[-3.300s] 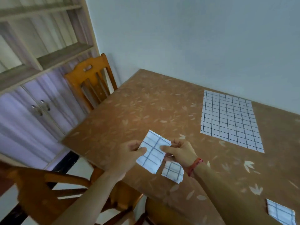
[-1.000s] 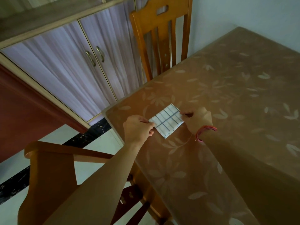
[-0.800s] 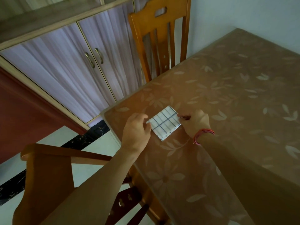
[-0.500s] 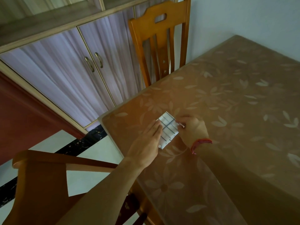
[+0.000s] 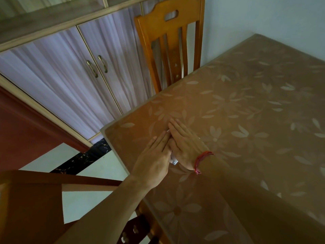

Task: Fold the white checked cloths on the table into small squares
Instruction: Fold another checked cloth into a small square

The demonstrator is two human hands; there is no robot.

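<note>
Both hands lie flat, side by side, on the folded white checked cloth [image 5: 174, 161] near the table's left corner. The cloth is almost fully hidden; only a small white corner shows between the wrists and a sliver by the fingertips. My left hand [image 5: 154, 155] rests palm down with fingers stretched along the cloth's left side. My right hand [image 5: 184, 143], with a red string bracelet on the wrist, presses flat on the cloth's right side. The brown table [image 5: 246, 111] has a pale leaf pattern.
A wooden chair [image 5: 168, 44] stands against the table's far left edge. Another wooden chair [image 5: 35, 199] is below me at the near edge. Cabinet doors [image 5: 73, 76] with metal handles are on the left. The table's corner [image 5: 103, 129] is close to my hands.
The hands went from pinching the folded cloth at its two ends to lying flat on top of it, covering it. The view dipped slightly toward the table corner.
</note>
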